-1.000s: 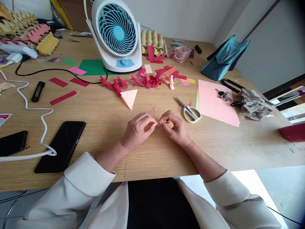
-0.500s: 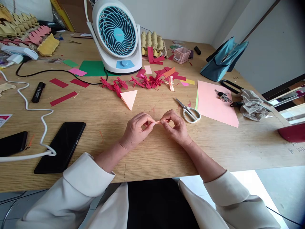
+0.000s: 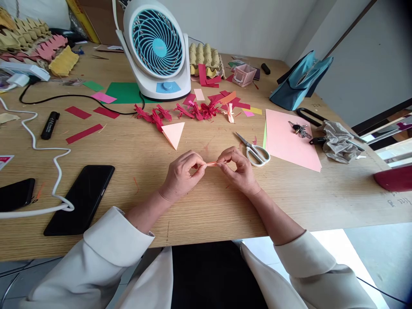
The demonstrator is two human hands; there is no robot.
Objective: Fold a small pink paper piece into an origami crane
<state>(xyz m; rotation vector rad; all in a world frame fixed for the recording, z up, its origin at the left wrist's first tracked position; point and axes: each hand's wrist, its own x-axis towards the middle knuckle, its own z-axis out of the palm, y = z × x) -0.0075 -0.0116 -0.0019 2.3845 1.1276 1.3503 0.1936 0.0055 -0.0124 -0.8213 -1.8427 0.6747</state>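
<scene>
A thin orange paper strip is stretched between my two hands over the table. My left hand pinches its left end, and my right hand pinches the other end; the fingers hide both ends. Just beyond the left hand lies a pale pink folded paper triangle. White-handled scissors rest by the right hand, blades pointing away to the left. Behind the triangle sits a row of crimson fringed, twisted paper pieces, with one pale pink fringed piece at its right end.
A white fan stands at the back, before an egg carton. Pink paper sheets with keys lie to the right, near a teal bag. A black phone, white cable and marker are on the left.
My left hand has moved slightly left, so a longer stretch of the orange strip shows between the hands. The right hand has hardly moved.
</scene>
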